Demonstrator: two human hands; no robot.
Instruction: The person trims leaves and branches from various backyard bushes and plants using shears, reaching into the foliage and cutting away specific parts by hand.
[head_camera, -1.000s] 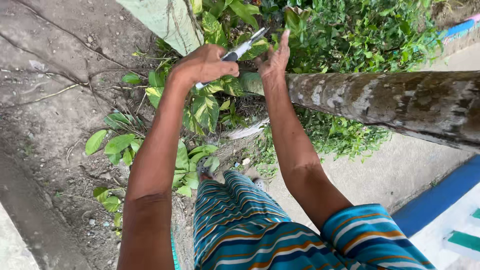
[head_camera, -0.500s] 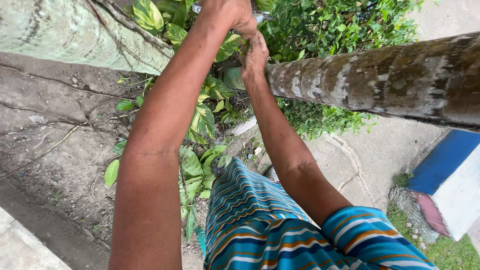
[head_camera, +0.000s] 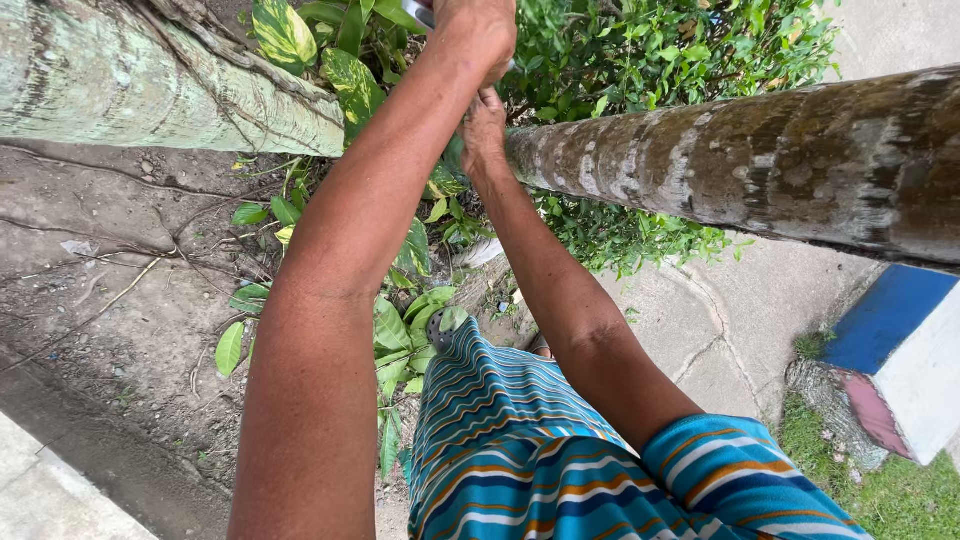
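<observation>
My left hand (head_camera: 478, 35) is raised at the top of the view, shut on a pair of metal shears (head_camera: 424, 12) of which only a tip shows at the frame edge. Just below it, my right hand (head_camera: 485, 125) reaches into the variegated leafy plant (head_camera: 345, 70) beside the mottled palm trunk (head_camera: 740, 165). Its fingers are curled and touch the left hand. What they hold is hidden by the left hand and the leaves.
A second pale trunk (head_camera: 120, 95) with roots crosses the upper left. Bare soil (head_camera: 110, 300) lies to the left and cracked concrete (head_camera: 720, 330) to the right. A blue and white kerb (head_camera: 910, 350) is at the right edge. A dense green shrub (head_camera: 680, 45) stands behind the trunk.
The view has tilted and both hands have risen toward the top of the frame. The shears, plainly seen a second ago, are now nearly out of view, and my right hand has closed in under the left.
</observation>
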